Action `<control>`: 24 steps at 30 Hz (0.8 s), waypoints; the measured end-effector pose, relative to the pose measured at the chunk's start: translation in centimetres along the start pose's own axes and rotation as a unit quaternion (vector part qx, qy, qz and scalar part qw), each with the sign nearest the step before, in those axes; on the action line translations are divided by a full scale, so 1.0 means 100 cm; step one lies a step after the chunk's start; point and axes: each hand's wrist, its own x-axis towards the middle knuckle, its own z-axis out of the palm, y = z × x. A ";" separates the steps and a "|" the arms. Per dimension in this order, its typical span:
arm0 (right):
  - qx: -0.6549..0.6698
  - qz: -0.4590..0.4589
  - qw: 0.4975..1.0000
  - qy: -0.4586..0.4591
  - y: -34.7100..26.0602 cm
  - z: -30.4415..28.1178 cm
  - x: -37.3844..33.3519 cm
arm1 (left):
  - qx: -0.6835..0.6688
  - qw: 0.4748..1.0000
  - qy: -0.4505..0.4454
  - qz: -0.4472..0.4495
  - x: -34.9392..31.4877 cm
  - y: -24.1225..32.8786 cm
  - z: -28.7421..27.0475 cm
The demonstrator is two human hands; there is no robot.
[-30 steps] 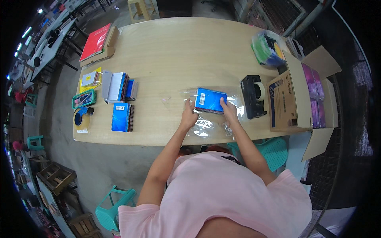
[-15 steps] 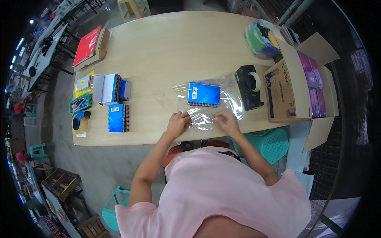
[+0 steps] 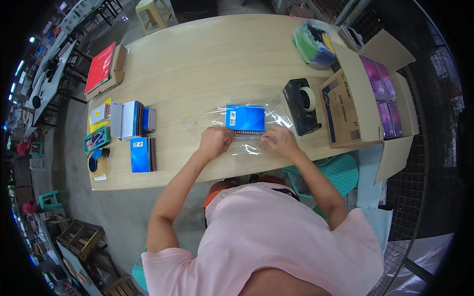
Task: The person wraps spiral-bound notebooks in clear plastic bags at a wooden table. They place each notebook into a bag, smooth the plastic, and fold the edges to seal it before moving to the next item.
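A blue spiral notebook [image 3: 249,116] lies flat on a sheet of clear plastic [image 3: 279,111], its wire binding along the near edge. My left hand [image 3: 215,142] is closed at the notebook's near left corner, fingers pinching the plastic. At the near right corner my right hand [image 3: 280,142] also pinches the plastic between thumb and fingers. A loose flap of the plastic shows between and below the hands. Just right of the sheet stands a black tape dispenser [image 3: 293,101] with a roll of tape.
Several more spiral notebooks [image 3: 140,155] lie at the left of the table [image 3: 197,59], beside a green basket [image 3: 98,139] and a tape roll [image 3: 98,165]. A red folder [image 3: 101,69] rests at the far left. An open cardboard box [image 3: 345,111] holds purple packs; a plastic bag [image 3: 315,44] sits behind it.
Both hands have moved up toward the notebook's near edge, bringing the near plastic with them. The whole view has shifted slightly.
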 end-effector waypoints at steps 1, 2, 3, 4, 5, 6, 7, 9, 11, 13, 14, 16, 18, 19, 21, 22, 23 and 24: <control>0.019 0.022 1.000 -0.011 0.004 -0.002 0.004 | -0.007 0.998 -0.033 -0.054 0.010 0.000 -0.002; 0.038 0.043 0.998 -0.021 0.008 -0.004 0.009 | -0.014 0.992 -0.066 -0.107 0.022 0.001 -0.003; 0.057 0.064 0.996 -0.031 0.012 -0.006 0.014 | -0.020 0.982 -0.098 -0.160 0.034 0.000 -0.005; 0.079 0.083 0.991 -0.063 0.014 -0.009 0.022 | -0.042 0.976 -0.138 -0.162 0.042 -0.008 -0.004; 0.101 0.101 0.985 -0.095 0.016 -0.012 0.029 | -0.065 0.968 -0.177 -0.164 0.050 -0.018 -0.001; 0.123 0.123 0.977 -0.125 0.019 -0.015 0.034 | -0.088 0.958 -0.220 -0.163 0.056 -0.022 0.000; 0.138 0.146 0.969 -0.142 0.027 -0.015 0.036 | -0.164 0.946 -0.221 -0.173 0.059 -0.025 0.002; 0.168 0.192 0.951 -0.176 0.045 -0.010 0.036 | -0.312 0.905 -0.220 -0.188 0.063 -0.030 0.003; -0.016 0.079 0.992 -0.098 0.010 -0.021 0.035 | -0.233 0.939 -0.218 -0.129 0.053 -0.042 0.007; -0.129 -0.030 0.989 -0.062 -0.027 -0.023 0.020 | -0.174 0.956 -0.217 -0.092 0.053 -0.042 0.004; -0.176 -0.076 0.976 -0.102 -0.034 -0.016 0.005 | -0.157 0.959 -0.218 -0.088 0.056 -0.033 -0.002; -0.286 -0.172 0.921 -0.203 -0.046 -0.005 -0.015 | -0.111 0.967 -0.215 -0.086 0.057 -0.019 -0.009; -0.145 0.009 0.900 -0.411 -0.056 -0.010 -0.014 | -0.052 0.973 -0.203 -0.095 0.056 -0.010 -0.014; -0.069 0.098 0.856 -0.503 -0.061 -0.013 -0.012 | -0.053 0.974 -0.194 -0.102 0.055 -0.008 -0.015; -0.108 0.040 0.984 -0.138 -0.056 -0.002 -0.016 | -0.058 0.975 -0.182 -0.114 0.049 -0.005 -0.015; -0.191 0.007 0.982 0.006 -0.068 -0.005 0.000 | -0.036 0.982 -0.154 -0.104 0.048 -0.005 -0.013; -0.231 0.003 0.971 0.054 -0.063 -0.002 0.006 | -0.013 0.987 -0.127 -0.095 0.046 -0.006 -0.010; -0.270 0.003 0.957 0.103 -0.057 0.002 0.012 | 0.011 0.992 -0.099 -0.083 0.045 -0.006 -0.009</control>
